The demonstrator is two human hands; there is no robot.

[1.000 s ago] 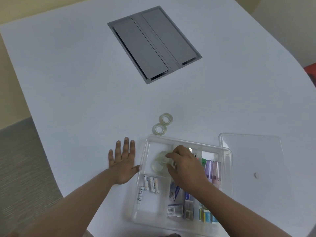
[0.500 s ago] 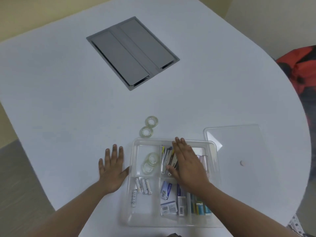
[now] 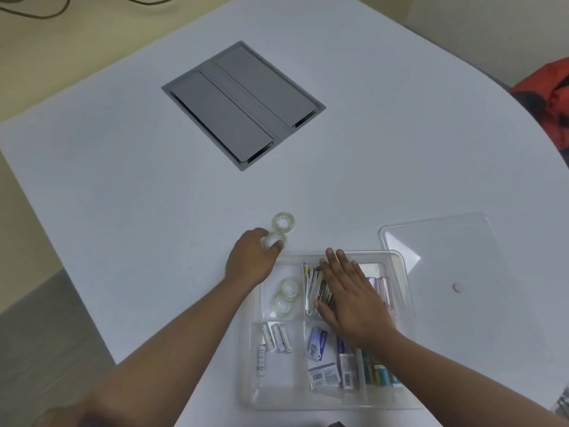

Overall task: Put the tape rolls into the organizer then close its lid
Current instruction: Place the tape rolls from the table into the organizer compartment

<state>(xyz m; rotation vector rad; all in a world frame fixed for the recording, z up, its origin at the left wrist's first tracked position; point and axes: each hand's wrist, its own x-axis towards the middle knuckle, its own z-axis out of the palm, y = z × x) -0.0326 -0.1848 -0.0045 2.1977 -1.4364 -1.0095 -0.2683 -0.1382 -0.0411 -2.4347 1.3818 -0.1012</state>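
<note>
The clear plastic organizer [image 3: 403, 291] lies open on the white table, near me. Two clear tape rolls [image 3: 288, 295] rest in its far-left compartment. On the table just beyond the organizer, my left hand [image 3: 252, 261] has its fingers closed around a tape roll [image 3: 274, 240]. Another tape roll [image 3: 283, 222] lies flat right behind that one. My right hand [image 3: 348, 298] lies flat, fingers spread, over the items in the organizer's middle far compartment. The clear lid [image 3: 455, 266] lies flat on the table to the organizer's right.
Batteries [image 3: 272, 339] and small packets [image 3: 320, 359] fill the organizer's near compartments. A grey cable hatch [image 3: 243, 103] is set into the table's far middle. A red object [image 3: 551, 97] shows past the table's right edge. The table edge curves along the left and right.
My left hand left its flat rest beside the organizer and moved forward onto the nearer tape roll on the table. My right hand stayed flat in the organizer. The camera view shifted.
</note>
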